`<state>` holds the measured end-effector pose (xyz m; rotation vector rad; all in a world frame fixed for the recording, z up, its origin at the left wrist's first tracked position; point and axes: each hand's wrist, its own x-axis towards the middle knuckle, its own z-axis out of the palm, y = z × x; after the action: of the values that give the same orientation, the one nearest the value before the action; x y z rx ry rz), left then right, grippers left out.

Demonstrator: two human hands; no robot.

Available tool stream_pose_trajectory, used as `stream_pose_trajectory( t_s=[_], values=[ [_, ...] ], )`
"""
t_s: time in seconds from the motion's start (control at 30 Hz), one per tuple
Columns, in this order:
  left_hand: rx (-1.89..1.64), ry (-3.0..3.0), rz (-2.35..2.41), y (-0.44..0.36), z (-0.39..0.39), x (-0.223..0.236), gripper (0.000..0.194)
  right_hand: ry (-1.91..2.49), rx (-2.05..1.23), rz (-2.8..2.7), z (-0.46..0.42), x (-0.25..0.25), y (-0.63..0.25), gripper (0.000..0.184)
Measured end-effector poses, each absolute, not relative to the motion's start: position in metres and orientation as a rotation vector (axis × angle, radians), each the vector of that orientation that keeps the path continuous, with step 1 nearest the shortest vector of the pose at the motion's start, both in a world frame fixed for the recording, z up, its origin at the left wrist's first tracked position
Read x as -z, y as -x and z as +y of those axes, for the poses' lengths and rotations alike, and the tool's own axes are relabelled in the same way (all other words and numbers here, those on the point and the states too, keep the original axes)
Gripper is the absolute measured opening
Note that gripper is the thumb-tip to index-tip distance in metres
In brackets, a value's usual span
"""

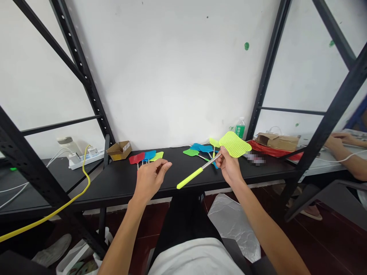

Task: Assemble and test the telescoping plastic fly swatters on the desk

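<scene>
A yellow-green telescopic fly swatter point(235, 144) is pinched by my right hand point(228, 166) just below its mesh head. Its metal shaft and grip slant down to the left, above the black tabletop. My left hand point(151, 176) is curled closed, thumb against the fingers, with nothing seen in it. Just behind that hand lie a red swatter point(137, 157), a blue swatter point(149, 155) and a yellow-green swatter point(156, 156), their handles partly hidden by it. Near my right hand lie a green swatter point(190, 152), several blue swatters point(205, 148) and another yellow-green swatter point(214, 143).
The black table point(114, 179) stands against a white wall between black metal posts. A small open carton point(119, 151), a power strip point(86, 159) and a yellow cable point(86, 172) are at left. A bottle point(240, 128) and a flattened carton point(277, 141) are at right, near another person's arm point(348, 152).
</scene>
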<state>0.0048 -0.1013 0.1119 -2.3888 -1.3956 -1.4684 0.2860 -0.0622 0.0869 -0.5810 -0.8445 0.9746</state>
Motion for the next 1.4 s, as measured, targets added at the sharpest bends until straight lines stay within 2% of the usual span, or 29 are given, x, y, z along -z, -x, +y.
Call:
stream_pose_trajectory(
  t_s=[0.17, 0.37, 0.87, 1.1, 1.23, 1.4],
  values=[
    [1.516, 2.637, -1.373, -0.004, -0.106, -0.116, 0.031, 0.554, -0.880, -0.807, -0.064, -0.091, -0.291, 0.035],
    [1.237, 2.771, -1.327, -0.018, -0.108, -0.110, 0.026, 0.573, -0.880, -0.790, -0.064, -0.087, -0.283, 0.039],
    [1.400, 2.598, -1.231, -0.017, -0.105, -0.106, 0.024, 0.579, -0.985, -0.935, -0.074, -0.088, -0.269, 0.057],
    [1.256, 2.556, -1.274, -0.009, -0.108, -0.114, 0.039, 0.624, -1.005, -0.979, -0.074, -0.090, -0.274, 0.052],
    [1.326, 2.606, -1.311, -0.009, -0.109, -0.115, 0.050, 0.612, -1.006, -1.004, -0.077, -0.092, -0.276, 0.053],
    [1.455, 2.724, -1.363, -0.011, -0.109, -0.114, 0.052, 0.598, -1.023, -1.001, -0.082, -0.095, -0.274, 0.056]
  ],
)
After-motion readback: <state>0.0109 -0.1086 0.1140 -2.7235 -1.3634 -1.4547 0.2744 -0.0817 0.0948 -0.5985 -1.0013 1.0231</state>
